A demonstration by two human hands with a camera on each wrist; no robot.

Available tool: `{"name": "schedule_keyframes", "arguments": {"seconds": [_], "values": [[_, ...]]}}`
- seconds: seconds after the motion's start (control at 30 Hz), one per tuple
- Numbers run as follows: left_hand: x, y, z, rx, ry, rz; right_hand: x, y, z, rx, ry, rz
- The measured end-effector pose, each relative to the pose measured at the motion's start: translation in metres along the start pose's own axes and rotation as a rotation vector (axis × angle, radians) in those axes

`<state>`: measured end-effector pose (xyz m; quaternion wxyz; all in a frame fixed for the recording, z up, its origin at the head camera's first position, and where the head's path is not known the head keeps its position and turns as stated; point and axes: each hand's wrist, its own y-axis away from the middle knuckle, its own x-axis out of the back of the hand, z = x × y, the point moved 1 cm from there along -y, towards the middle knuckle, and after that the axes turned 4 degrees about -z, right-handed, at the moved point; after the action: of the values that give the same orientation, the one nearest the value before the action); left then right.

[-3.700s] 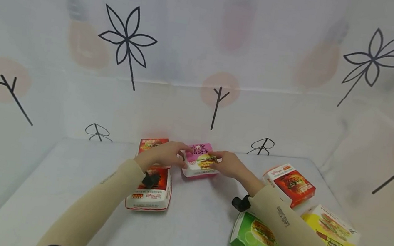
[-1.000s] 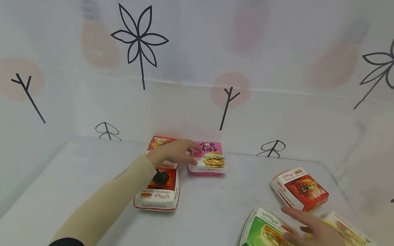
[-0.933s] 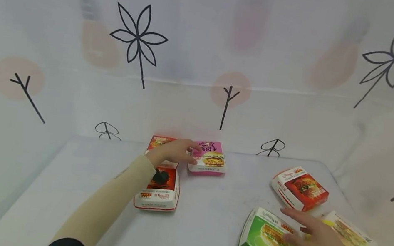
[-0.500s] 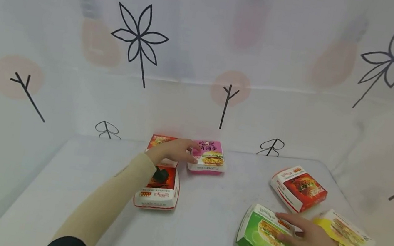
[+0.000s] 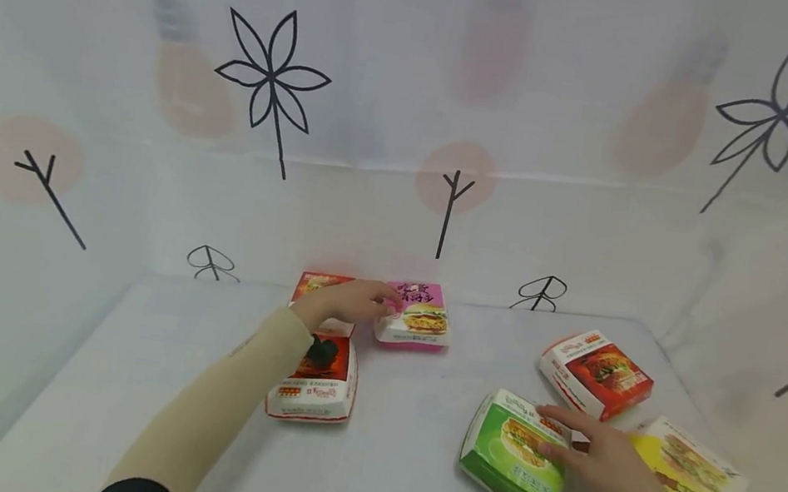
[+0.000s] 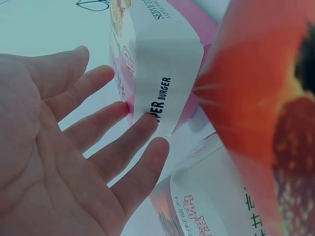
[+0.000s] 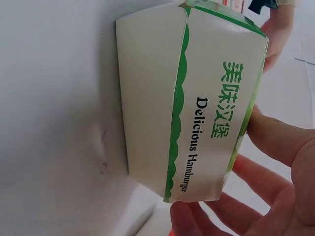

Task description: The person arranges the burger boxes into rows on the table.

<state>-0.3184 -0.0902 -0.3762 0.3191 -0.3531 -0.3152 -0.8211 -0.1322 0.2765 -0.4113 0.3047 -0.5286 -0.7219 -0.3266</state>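
Observation:
My right hand (image 5: 605,465) holds a green burger box (image 5: 511,456) at the front right, thumb on its top and fingers along its far edge. The right wrist view shows the box's white side (image 7: 206,113) with green lettering close over the white cloth. At the back middle, my left hand (image 5: 344,302) reaches over two red burger boxes, and its fingertips lie at the side of a pink burger box (image 5: 422,317). In the left wrist view its fingers (image 6: 135,142) are loosely spread beside that box, holding nothing.
One red burger box (image 5: 317,279) stands at the back, partly behind my left hand, with another red one (image 5: 312,398) in front of it. At the right are a third red box (image 5: 598,376) and a yellow burger box (image 5: 700,491). A printed cloth wall (image 5: 368,217) closes the back.
My right hand came away from the pink box to the green box, which has since slid left and away from me. My left hand stays by the pink box.

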Motion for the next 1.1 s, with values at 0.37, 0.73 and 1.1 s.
{"name": "schedule_keyframes", "arguments": {"seconds": [0.37,0.73,1.1], "values": [[0.001,-0.002,0.007,-0.033,-0.03,-0.016,-0.004,-0.014,-0.006,0.033,0.019,-0.011],[0.001,0.003,0.003,-0.018,-0.02,-0.001,-0.007,-0.025,-0.014,0.018,-0.017,-0.026],[0.0,0.006,0.005,-0.024,-0.032,-0.008,-0.014,-0.038,-0.024,0.007,-0.012,-0.055]]}}
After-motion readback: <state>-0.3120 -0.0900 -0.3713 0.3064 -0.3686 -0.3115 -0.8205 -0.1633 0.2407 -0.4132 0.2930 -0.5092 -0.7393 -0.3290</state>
